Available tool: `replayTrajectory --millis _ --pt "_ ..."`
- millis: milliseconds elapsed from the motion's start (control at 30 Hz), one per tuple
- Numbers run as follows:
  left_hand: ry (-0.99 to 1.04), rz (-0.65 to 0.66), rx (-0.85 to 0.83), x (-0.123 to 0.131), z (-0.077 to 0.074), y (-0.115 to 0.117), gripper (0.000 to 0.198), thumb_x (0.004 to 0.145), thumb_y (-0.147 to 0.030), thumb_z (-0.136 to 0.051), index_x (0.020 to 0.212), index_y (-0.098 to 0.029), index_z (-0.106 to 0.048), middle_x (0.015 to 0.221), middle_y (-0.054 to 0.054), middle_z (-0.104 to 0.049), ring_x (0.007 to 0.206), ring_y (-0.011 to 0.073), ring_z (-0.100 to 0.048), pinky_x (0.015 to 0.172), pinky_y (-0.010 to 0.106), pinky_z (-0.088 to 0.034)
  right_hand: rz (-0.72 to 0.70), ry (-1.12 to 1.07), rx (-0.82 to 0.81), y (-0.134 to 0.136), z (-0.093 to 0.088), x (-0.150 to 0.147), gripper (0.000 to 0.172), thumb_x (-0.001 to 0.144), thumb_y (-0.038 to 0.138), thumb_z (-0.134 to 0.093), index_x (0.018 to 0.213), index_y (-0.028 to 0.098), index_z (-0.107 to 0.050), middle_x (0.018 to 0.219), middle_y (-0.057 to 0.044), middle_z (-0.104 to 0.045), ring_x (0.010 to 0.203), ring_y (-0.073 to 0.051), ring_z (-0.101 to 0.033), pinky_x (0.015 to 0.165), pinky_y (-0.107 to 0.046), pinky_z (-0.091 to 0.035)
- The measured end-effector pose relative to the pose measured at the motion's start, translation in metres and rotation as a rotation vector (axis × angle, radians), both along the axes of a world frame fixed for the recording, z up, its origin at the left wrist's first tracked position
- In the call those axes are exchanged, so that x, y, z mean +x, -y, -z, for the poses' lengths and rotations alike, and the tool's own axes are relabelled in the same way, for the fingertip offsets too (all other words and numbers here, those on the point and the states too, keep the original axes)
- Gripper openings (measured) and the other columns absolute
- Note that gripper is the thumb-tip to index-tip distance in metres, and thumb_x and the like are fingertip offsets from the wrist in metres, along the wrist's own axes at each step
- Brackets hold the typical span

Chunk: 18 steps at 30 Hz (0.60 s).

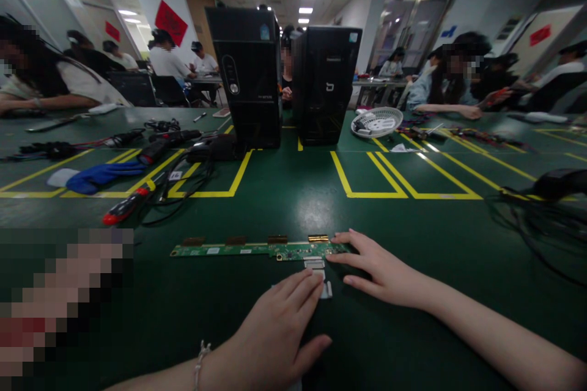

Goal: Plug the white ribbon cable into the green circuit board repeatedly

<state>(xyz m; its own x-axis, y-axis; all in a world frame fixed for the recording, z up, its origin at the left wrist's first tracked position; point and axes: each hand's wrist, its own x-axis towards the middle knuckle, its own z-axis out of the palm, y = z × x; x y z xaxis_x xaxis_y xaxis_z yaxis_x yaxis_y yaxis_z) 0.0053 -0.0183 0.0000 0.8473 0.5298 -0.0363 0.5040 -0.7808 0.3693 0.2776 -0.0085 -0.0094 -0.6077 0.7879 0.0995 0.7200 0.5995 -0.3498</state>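
Observation:
A long, narrow green circuit board (247, 249) lies flat on the dark green table, with several copper-coloured flex tabs along its far edge. My right hand (380, 269) rests at the board's right end, its fingers spread and the fingertips touching the board. A short pale ribbon cable (314, 264) runs from the board's near edge toward me. My left hand (284, 317) lies over this cable with fingers stretched out flat and the thumb apart. Part of the cable is hidden beneath the fingers, and its silvery end shows beside them.
Two black computer towers (254, 85) stand at the back. To the left lie a red-and-black screwdriver (128, 204), a blue glove (103, 177) and black cables. A white basket (383, 121) sits back right, more cables (541, 226) at the right. Several people sit at tables beyond.

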Motion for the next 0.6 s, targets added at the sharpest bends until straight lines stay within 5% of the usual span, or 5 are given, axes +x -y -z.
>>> replayTrajectory --millis 600 --pt "0.021 -0.008 0.069 -0.0012 0.0073 -0.0001 0.061 0.096 -0.046 -0.049 0.146 -0.013 -0.04 0.15 0.014 -0.044 0.138 0.0305 -0.041 0.109 0.048 -0.041 -0.008 0.01 0.02 0.0004 0.0017 0.0002 0.042 0.097 0.044 -0.049 0.135 0.027 -0.054 0.143 -0.013 -0.042 0.135 -0.028 -0.038 0.11 -0.055 -0.034"
